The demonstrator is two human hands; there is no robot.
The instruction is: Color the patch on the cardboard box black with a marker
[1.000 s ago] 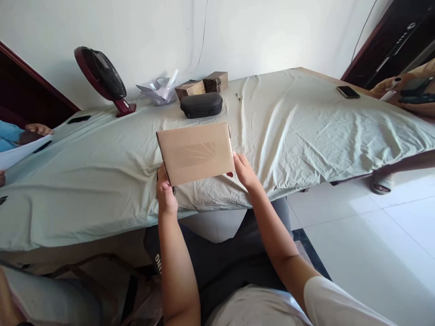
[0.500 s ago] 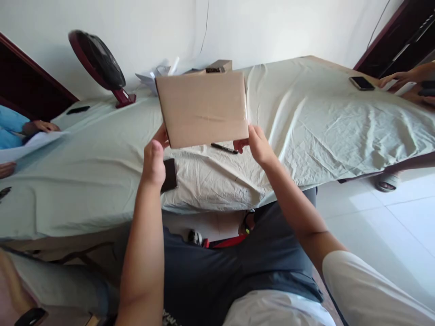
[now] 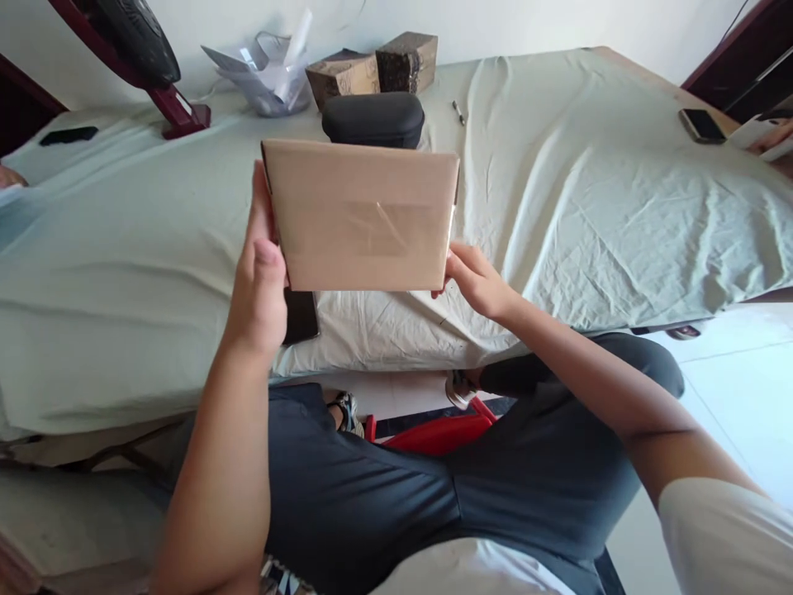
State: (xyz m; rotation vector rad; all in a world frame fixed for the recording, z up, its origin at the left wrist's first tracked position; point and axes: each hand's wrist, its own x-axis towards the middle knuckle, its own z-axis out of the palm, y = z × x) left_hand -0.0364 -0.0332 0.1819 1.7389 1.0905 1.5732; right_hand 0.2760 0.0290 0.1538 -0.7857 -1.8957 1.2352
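Note:
I hold a flat brown cardboard package (image 3: 363,216), sealed with clear tape, up in the air above the near edge of the table (image 3: 124,248). My left hand (image 3: 260,273) grips its left edge, thumb on the front. On the lower right corner my right hand (image 3: 474,277) pinches it with the fingers curled. A dark phone (image 3: 301,316) lies on the cloth just under the package, beside my left hand.
Pale green cloth covers the table. At the back stand a black case (image 3: 373,120), two brown blocks (image 3: 372,70), crumpled plastic (image 3: 266,74) and a red fan (image 3: 142,49). A phone (image 3: 701,125) and another person's hand (image 3: 774,136) are far right. A red stool (image 3: 443,431) shows between my legs.
The package was lifted off the cloth and turned over; the taped face now points at me. My view has tilted downward and closer.

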